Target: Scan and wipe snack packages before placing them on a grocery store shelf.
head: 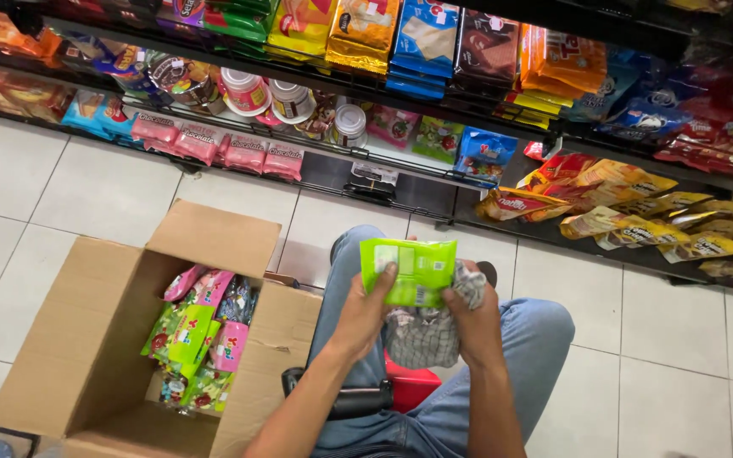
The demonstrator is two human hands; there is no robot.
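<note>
My left hand (365, 309) grips the left edge of a bright green snack packet (409, 270), held up over my lap. My right hand (471, 315) holds the packet's right side together with a grey checked cloth (424, 337) that bunches under it. Below my left arm an open cardboard box (86, 339) stands on the floor, with several green, pink and blue snack packets (197, 335) inside. I am seated low, knees in blue jeans (536, 339) toward the shelves.
Store shelves run across the top: pink packets (205, 144), round tubs (269, 97), yellow bags (638, 216) low on the right, hanging packets above. White tiled floor (86, 195) lies between box and shelves. A red stool (413, 383) is under me.
</note>
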